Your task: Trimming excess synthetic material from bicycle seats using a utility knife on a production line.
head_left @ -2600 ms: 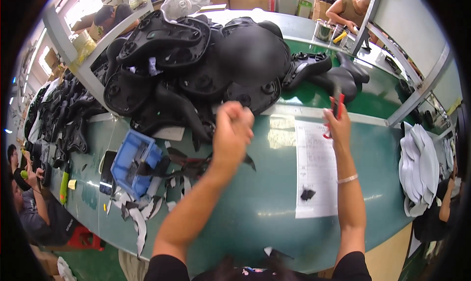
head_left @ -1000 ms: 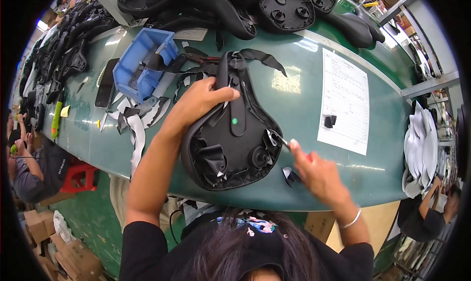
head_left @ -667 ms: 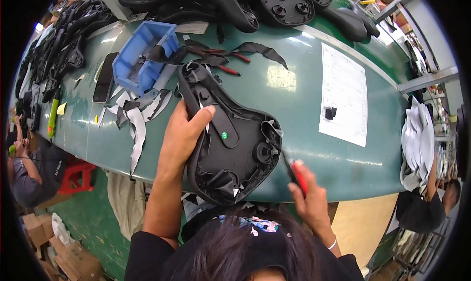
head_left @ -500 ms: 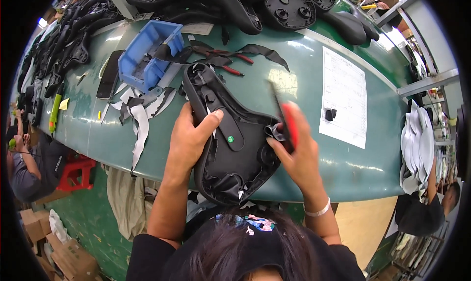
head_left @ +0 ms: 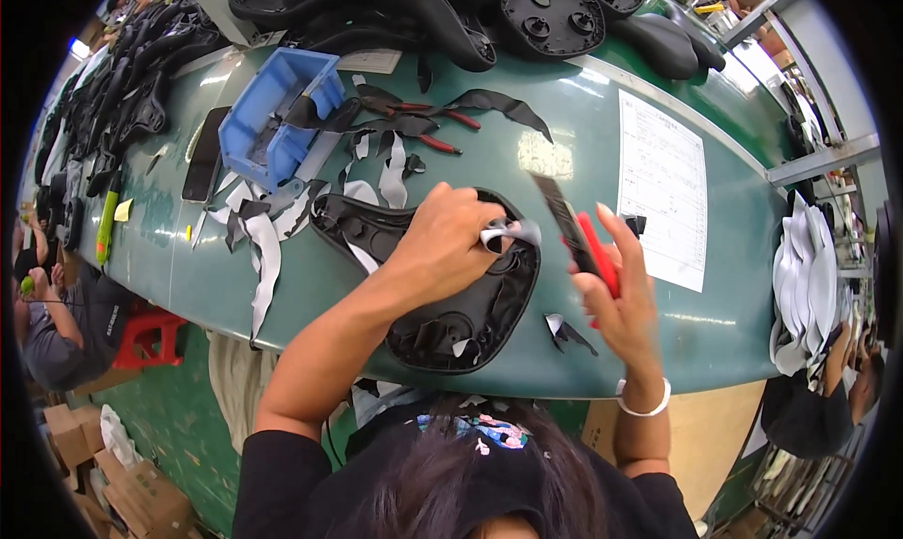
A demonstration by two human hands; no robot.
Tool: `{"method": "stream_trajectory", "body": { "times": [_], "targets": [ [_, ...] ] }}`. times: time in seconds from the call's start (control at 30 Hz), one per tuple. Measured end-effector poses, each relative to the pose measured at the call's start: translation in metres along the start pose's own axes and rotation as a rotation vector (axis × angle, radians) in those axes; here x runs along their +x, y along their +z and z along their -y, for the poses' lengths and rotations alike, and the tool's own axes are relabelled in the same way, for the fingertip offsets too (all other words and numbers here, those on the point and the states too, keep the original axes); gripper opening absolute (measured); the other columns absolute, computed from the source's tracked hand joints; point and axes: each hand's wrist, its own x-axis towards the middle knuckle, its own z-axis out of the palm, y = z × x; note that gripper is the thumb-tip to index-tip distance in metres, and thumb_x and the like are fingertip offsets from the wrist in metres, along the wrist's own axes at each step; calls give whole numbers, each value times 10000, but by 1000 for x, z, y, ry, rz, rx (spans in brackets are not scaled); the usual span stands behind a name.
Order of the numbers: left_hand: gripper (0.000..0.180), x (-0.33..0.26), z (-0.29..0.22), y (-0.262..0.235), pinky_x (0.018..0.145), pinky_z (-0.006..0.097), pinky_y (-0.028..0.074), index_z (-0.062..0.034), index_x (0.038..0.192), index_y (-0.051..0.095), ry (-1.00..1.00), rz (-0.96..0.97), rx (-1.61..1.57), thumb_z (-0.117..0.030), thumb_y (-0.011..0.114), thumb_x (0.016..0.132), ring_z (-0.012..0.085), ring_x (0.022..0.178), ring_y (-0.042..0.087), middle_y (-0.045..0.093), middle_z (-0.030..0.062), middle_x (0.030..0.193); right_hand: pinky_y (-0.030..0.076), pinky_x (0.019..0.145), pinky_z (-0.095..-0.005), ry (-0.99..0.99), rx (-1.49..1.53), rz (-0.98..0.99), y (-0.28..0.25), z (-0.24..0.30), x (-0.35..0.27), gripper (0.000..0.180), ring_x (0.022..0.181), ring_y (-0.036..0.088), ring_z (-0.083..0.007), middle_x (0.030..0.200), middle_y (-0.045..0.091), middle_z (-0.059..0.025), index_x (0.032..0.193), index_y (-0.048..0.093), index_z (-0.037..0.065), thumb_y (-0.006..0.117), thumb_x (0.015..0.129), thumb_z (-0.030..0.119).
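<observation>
A black bicycle saddle (head_left: 499, 318) lies underside up on the green table, its narrow nose pointing left. My left hand (head_left: 442, 238) reaches across it and is closed on a loose flap of cover material (head_left: 513, 234) at the saddle's far right edge. The flap shows a pale inner side and is slightly blurred. To the right, apart from the saddle, my right hand (head_left: 625, 304) holds a red-handled utility knife (head_left: 600, 252), its long dark blade pointing up and left. A small dark and white scrap (head_left: 569, 334) rests on the table between saddle and right hand.
A blue bin (head_left: 273, 163), red-handled pliers (head_left: 440, 145), a phone (head_left: 200, 163) and trimmed strips (head_left: 265, 266) lie left and beyond. Saddles (head_left: 550, 22) are piled at the back. A printed sheet (head_left: 663, 200) lies at right. Other people work at both sides.
The saddle has turned so its nose points left. My left hand has moved from its left side to a flap at the far right edge. My right hand, with the knife, has moved off rightward.
</observation>
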Motion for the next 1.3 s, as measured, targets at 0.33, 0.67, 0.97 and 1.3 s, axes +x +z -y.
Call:
{"method": "stream_trajectory", "body": {
  "times": [0.33, 0.67, 0.97, 1.3],
  "targets": [
    [246, 10, -6, -18, 508, 218, 314, -82, 744, 640, -408, -328, -1245, -280, 594, 882, 74, 583, 408, 552, -12, 648, 405, 416, -380, -113, -1033, 266, -3, 0, -50, 587, 446, 503, -259, 612, 488, -68, 1393, 419, 193, 636, 848, 216],
    [396, 11, 29, -36, 657, 327, 446, -24, 1098, 557, -364, -744, -946, -388, 525, 945, 194, 794, 646, 664, 72, 859, 394, 431, -360, -152, -699, 55, -4, 6, -38, 551, 446, 510, -257, 617, 550, -57, 1368, 448, 192, 636, 851, 229],
    [423, -27, 12, 0, 623, 457, 451, -109, 998, 633, -467, -148, 189, -452, 387, 964, 364, 720, 618, 660, 126, 778, 395, 446, -401, 76, -1188, 390, 9, 25, -58, 561, 482, 543, -306, 619, 562, -128, 1379, 418, 161, 618, 857, 205],
    [341, -44, 11, 11, 527, 437, 466, -90, 962, 599, -350, -361, 251, -396, 448, 956, 327, 571, 607, 646, 93, 717, 499, 725, -414, -220, -492, -46, 34, 4, -4, 523, 809, 611, -401, 1000, 631, -221, 1301, 457, 48, 631, 811, -2]
  ]
}}
